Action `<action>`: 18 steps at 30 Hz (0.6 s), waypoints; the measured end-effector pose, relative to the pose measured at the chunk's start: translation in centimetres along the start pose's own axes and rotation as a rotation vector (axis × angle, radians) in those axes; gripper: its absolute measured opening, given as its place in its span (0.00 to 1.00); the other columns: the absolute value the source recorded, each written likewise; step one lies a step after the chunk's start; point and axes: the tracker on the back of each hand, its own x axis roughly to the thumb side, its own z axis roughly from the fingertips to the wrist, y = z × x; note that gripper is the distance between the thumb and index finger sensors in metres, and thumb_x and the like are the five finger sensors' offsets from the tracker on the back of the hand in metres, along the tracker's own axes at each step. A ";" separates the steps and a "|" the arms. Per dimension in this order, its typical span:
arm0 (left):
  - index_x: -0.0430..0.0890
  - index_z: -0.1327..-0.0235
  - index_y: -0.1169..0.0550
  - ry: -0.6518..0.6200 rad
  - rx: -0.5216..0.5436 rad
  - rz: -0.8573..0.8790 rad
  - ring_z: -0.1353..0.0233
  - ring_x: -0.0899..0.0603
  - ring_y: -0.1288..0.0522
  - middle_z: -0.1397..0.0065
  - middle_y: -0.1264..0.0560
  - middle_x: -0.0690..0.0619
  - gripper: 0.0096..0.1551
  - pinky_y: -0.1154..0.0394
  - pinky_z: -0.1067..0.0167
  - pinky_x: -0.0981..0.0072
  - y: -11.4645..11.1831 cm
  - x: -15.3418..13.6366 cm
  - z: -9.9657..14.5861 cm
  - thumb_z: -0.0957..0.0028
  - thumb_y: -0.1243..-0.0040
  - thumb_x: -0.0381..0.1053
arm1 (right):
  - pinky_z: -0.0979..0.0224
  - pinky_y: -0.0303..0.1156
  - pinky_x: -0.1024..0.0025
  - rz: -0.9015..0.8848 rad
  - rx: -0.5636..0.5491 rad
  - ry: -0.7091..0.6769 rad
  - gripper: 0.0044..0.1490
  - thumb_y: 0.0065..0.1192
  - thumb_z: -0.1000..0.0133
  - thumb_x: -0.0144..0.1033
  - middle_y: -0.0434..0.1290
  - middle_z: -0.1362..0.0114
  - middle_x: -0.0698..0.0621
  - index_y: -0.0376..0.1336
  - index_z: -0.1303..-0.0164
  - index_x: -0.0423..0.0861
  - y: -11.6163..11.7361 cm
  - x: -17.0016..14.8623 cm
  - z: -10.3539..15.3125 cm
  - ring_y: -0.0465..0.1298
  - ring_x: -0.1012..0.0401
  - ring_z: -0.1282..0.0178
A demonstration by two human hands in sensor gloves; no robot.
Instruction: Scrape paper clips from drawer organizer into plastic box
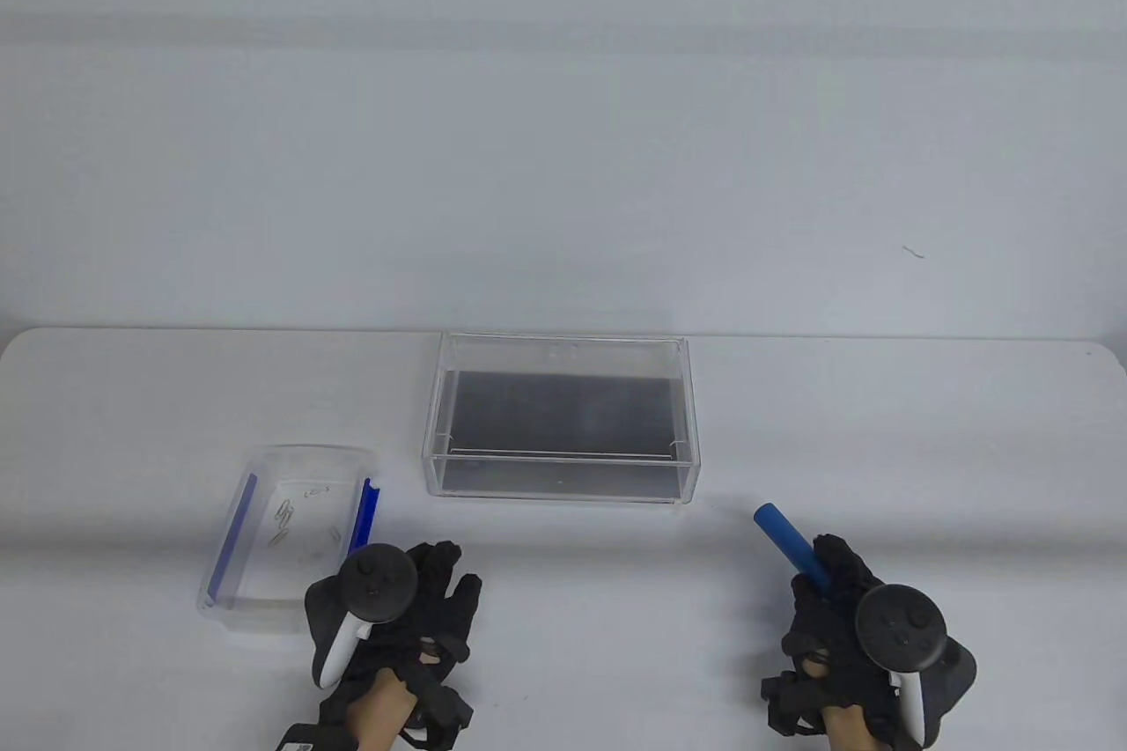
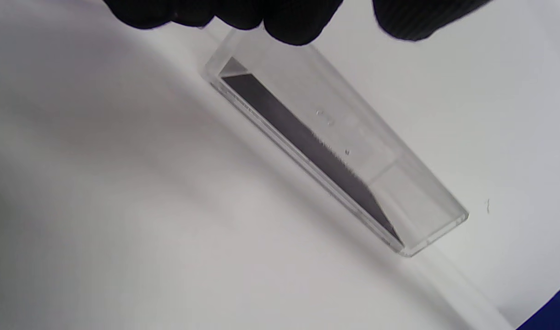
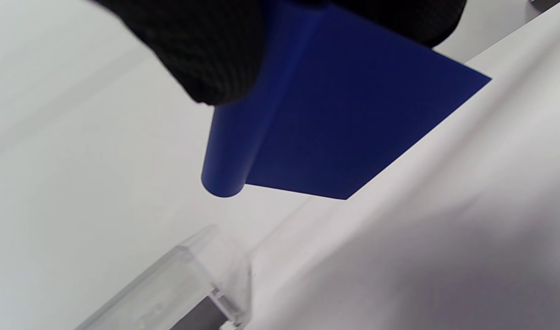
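A clear plastic box with blue side strips (image 1: 264, 601) stands at the front left, and several paper clips (image 1: 283, 522) lie inside it. A clear rectangular organizer with a dark floor (image 1: 563, 489) stands mid-table and looks empty; it also shows in the left wrist view (image 2: 335, 137) and at a corner in the right wrist view (image 3: 202, 284). My left hand (image 1: 445, 575) lies beside the blue-edged box's near right corner and holds nothing; its fingers (image 2: 289, 18) hang in the left wrist view. My right hand (image 1: 828, 566) grips a blue scraper (image 1: 790, 541), and its flat blade (image 3: 353, 123) hangs above the table.
The white table (image 1: 924, 452) ends at a far edge just behind the organizer, with a pale wall beyond. A blue strip of the box (image 2: 555, 311) shows at the corner of the left wrist view.
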 end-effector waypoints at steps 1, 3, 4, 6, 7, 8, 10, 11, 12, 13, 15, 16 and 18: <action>0.42 0.28 0.38 0.003 -0.013 -0.016 0.26 0.28 0.45 0.25 0.46 0.39 0.40 0.37 0.32 0.40 -0.3 0.0 -0.1 0.50 0.48 0.62 | 0.23 0.57 0.46 0.016 -0.001 0.009 0.36 0.68 0.52 0.36 0.66 0.28 0.54 0.56 0.35 0.55 0.0 -0.4 -0.2 0.64 0.49 0.27; 0.42 0.28 0.37 0.006 -0.024 -0.034 0.26 0.28 0.45 0.25 0.46 0.39 0.40 0.37 0.32 0.40 -0.8 0.0 -0.1 0.50 0.48 0.62 | 0.23 0.57 0.46 0.050 -0.003 0.026 0.36 0.69 0.53 0.35 0.66 0.28 0.54 0.56 0.35 0.55 0.0 -1.0 -0.5 0.65 0.49 0.27; 0.42 0.28 0.37 0.008 -0.038 -0.043 0.26 0.28 0.45 0.25 0.46 0.39 0.40 0.37 0.33 0.40 -1.1 0.0 -0.2 0.50 0.48 0.62 | 0.23 0.56 0.46 0.074 -0.002 0.038 0.36 0.69 0.53 0.35 0.66 0.28 0.54 0.56 0.36 0.55 0.1 -1.3 -0.6 0.65 0.49 0.27; 0.42 0.28 0.38 0.012 -0.063 -0.055 0.25 0.28 0.45 0.25 0.47 0.39 0.40 0.37 0.32 0.40 -1.3 0.0 -0.2 0.50 0.49 0.62 | 0.23 0.56 0.46 0.116 0.006 0.051 0.36 0.70 0.53 0.34 0.66 0.28 0.54 0.57 0.36 0.55 0.3 -1.9 -0.8 0.65 0.49 0.27; 0.42 0.28 0.38 0.011 -0.061 -0.056 0.26 0.28 0.45 0.25 0.47 0.39 0.41 0.37 0.32 0.40 -1.4 0.0 -0.3 0.50 0.49 0.62 | 0.23 0.56 0.45 0.143 0.016 0.056 0.36 0.70 0.53 0.34 0.67 0.29 0.54 0.57 0.36 0.55 0.4 -2.1 -0.9 0.65 0.49 0.27; 0.42 0.28 0.38 0.012 -0.064 -0.058 0.26 0.28 0.45 0.25 0.47 0.39 0.41 0.37 0.32 0.40 -1.5 0.0 -0.3 0.50 0.49 0.62 | 0.23 0.56 0.45 0.160 0.020 0.055 0.36 0.71 0.53 0.34 0.66 0.29 0.54 0.57 0.36 0.55 0.5 -2.1 -1.0 0.65 0.49 0.27; 0.42 0.28 0.38 0.016 -0.078 -0.065 0.25 0.28 0.46 0.25 0.47 0.39 0.41 0.37 0.32 0.40 -1.7 0.0 -0.3 0.50 0.49 0.62 | 0.23 0.56 0.45 0.213 0.032 0.046 0.36 0.72 0.54 0.34 0.67 0.29 0.54 0.57 0.37 0.55 0.8 -2.1 -1.1 0.65 0.50 0.28; 0.42 0.28 0.38 0.018 -0.081 -0.069 0.26 0.28 0.45 0.25 0.47 0.39 0.41 0.37 0.32 0.40 -1.8 -0.1 -0.4 0.50 0.49 0.62 | 0.23 0.56 0.45 0.236 0.043 0.040 0.36 0.72 0.54 0.33 0.67 0.29 0.54 0.57 0.37 0.55 1.0 -2.0 -1.2 0.66 0.50 0.28; 0.42 0.28 0.38 0.021 -0.088 -0.074 0.26 0.28 0.46 0.25 0.47 0.39 0.41 0.37 0.32 0.40 -1.9 -0.1 -0.4 0.50 0.49 0.62 | 0.23 0.57 0.45 0.260 0.053 0.035 0.36 0.72 0.54 0.33 0.67 0.29 0.54 0.57 0.37 0.55 1.2 -2.0 -1.2 0.66 0.50 0.28; 0.42 0.28 0.38 0.025 -0.096 -0.079 0.26 0.28 0.46 0.25 0.47 0.39 0.41 0.37 0.32 0.40 -2.0 -0.1 -0.4 0.50 0.49 0.62 | 0.24 0.58 0.45 0.283 0.063 0.031 0.36 0.72 0.54 0.34 0.67 0.29 0.54 0.57 0.37 0.55 1.4 -2.0 -1.3 0.66 0.50 0.28; 0.42 0.28 0.38 0.030 -0.112 -0.090 0.25 0.28 0.46 0.25 0.47 0.39 0.41 0.37 0.32 0.40 -2.3 -0.1 -0.4 0.50 0.49 0.62 | 0.24 0.58 0.45 0.330 0.082 0.021 0.37 0.73 0.54 0.33 0.67 0.30 0.54 0.57 0.37 0.55 1.8 -1.9 -1.3 0.66 0.51 0.28; 0.42 0.28 0.38 0.031 -0.120 -0.096 0.25 0.28 0.46 0.25 0.47 0.39 0.41 0.37 0.32 0.40 -2.3 -0.1 -0.5 0.50 0.49 0.62 | 0.24 0.58 0.45 0.359 0.089 0.017 0.37 0.73 0.55 0.34 0.67 0.30 0.54 0.58 0.37 0.55 2.1 -2.0 -1.3 0.67 0.51 0.28; 0.42 0.28 0.38 0.030 -0.121 -0.099 0.25 0.28 0.46 0.25 0.47 0.39 0.41 0.37 0.32 0.40 -2.4 0.0 -0.5 0.50 0.49 0.62 | 0.24 0.59 0.46 0.397 0.107 0.014 0.37 0.74 0.55 0.34 0.68 0.30 0.54 0.58 0.37 0.55 2.4 -2.0 -1.3 0.67 0.51 0.29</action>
